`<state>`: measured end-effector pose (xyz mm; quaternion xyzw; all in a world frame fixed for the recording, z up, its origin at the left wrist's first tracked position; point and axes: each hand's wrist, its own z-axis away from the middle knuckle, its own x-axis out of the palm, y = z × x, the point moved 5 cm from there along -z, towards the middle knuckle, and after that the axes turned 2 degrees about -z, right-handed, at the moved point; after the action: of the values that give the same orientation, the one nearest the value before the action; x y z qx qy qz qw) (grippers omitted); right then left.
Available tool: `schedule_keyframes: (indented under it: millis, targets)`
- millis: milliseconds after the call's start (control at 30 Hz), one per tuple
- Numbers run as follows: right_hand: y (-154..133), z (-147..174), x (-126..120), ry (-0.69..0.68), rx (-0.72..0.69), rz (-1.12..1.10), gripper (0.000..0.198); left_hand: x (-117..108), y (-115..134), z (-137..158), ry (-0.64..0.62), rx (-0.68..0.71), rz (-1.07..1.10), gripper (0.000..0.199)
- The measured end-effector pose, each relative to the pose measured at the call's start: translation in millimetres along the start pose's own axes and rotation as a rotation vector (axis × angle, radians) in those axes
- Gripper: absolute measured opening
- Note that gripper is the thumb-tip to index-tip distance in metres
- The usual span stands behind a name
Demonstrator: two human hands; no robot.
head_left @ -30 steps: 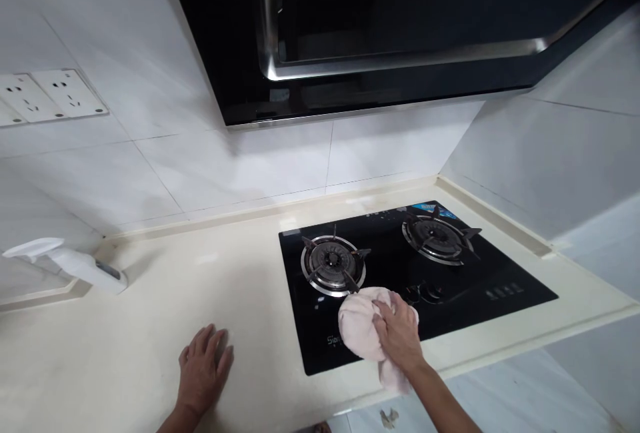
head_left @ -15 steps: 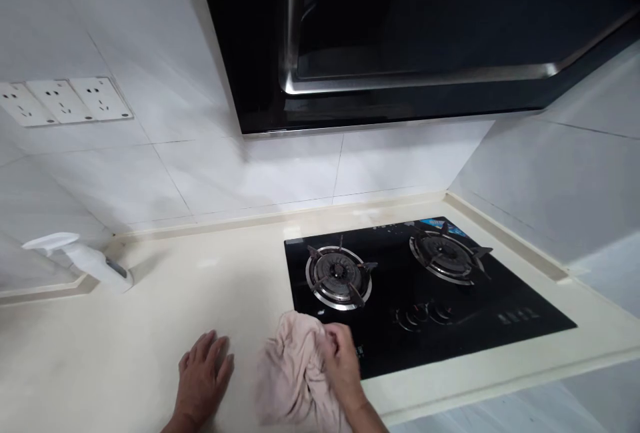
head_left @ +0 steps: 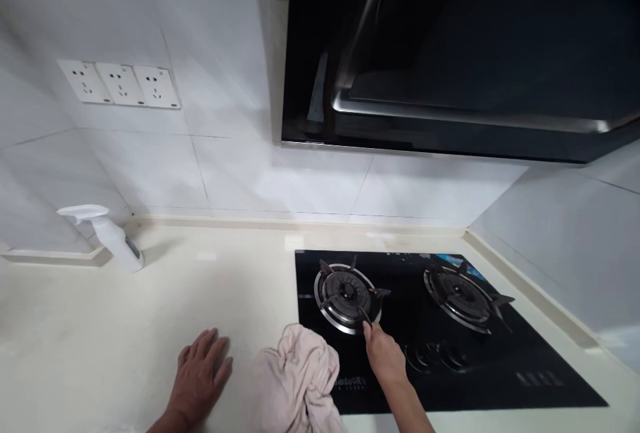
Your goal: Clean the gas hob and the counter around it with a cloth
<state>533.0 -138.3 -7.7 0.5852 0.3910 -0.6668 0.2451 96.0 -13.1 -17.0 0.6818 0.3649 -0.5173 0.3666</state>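
Right hand (head_left: 386, 355) curled, touching burner prong (head_left: 365, 314) — grip cannot be confirmed. Left hand (head_left: 200, 373) loosely spread, empty, on counter (head_left: 105, 339) — cloth (head_left: 300, 379) between.

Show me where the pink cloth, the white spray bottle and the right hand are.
Pink cloth (head_left: 304, 374), head view, on its crumpled folds.
White spray bottle (head_left: 114, 238), head view, on its body.
Right hand (head_left: 386, 354), head view, on its back.
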Motion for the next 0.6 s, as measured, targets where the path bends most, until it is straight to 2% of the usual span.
schedule_keyframes:
  millis: [200, 400, 500, 600]
  targets:
    - [6.3, 0.8, 1.3, 0.157, -0.072, -0.202, 0.053, 0.5, 1.4, 1.8, 0.010, 0.008, 0.037, 0.039]
    - [0.8, -5.2, -7.3, 0.227, -0.110, -0.231, 0.052, 1.3, 1.5, 5.1, 0.040, 0.033, 0.051, 0.037]
    - [-15.2, -15.1, -11.5, 0.261, -0.109, -0.250, 0.052, 2.7, 0.8, 6.2, 0.048, 0.042, 0.058, 0.037]
    - [-49.4, -33.5, -14.2, 0.202, -0.114, -0.209, 0.046, 3.2, -0.3, 6.6, 0.052, 0.040, 0.057, 0.038]
